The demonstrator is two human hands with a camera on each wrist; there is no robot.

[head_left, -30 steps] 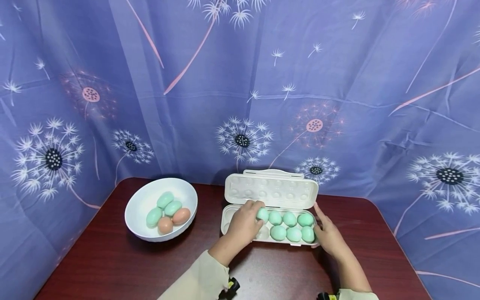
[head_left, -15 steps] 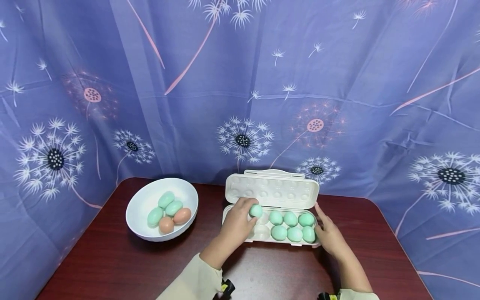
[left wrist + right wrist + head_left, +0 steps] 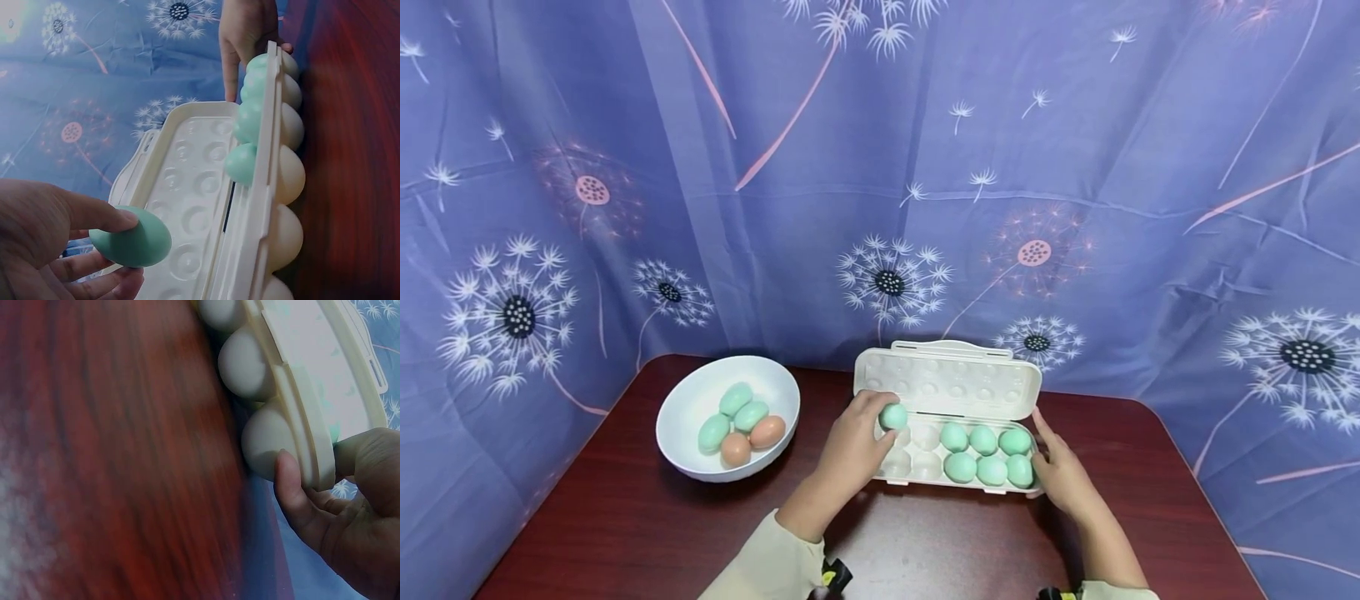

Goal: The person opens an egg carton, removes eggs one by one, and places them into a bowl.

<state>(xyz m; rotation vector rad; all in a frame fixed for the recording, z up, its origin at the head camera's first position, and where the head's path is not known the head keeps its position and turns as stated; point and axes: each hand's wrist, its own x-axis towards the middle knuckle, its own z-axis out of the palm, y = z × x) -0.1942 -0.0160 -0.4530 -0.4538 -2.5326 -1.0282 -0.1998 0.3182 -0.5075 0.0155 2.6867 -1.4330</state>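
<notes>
My left hand (image 3: 848, 446) pinches a green egg (image 3: 892, 417) between thumb and fingers, above the left end of an open white plastic egg carton (image 3: 927, 465). In the left wrist view the egg (image 3: 139, 237) is apart from the cups, in front of the raised lid (image 3: 187, 172). My right hand (image 3: 1063, 475) holds the carton's right end. The right wrist view shows that thumb (image 3: 289, 481) against an end cup, with the other fingers beyond the rim. Several green eggs (image 3: 983, 440) sit in two rows at the carton's right half; visible cups left of them are bare.
A white bowl (image 3: 673, 442) stands on the left of the dark red wooden table (image 3: 940, 542). It holds several green eggs (image 3: 735, 399) and two brown eggs (image 3: 767, 432). A blue dandelion-print curtain (image 3: 790, 250) hangs behind the table.
My left hand has lifted a green egg from the back row and carried it left, leaving that cup bare. The right hand stays at the carton's right end.
</notes>
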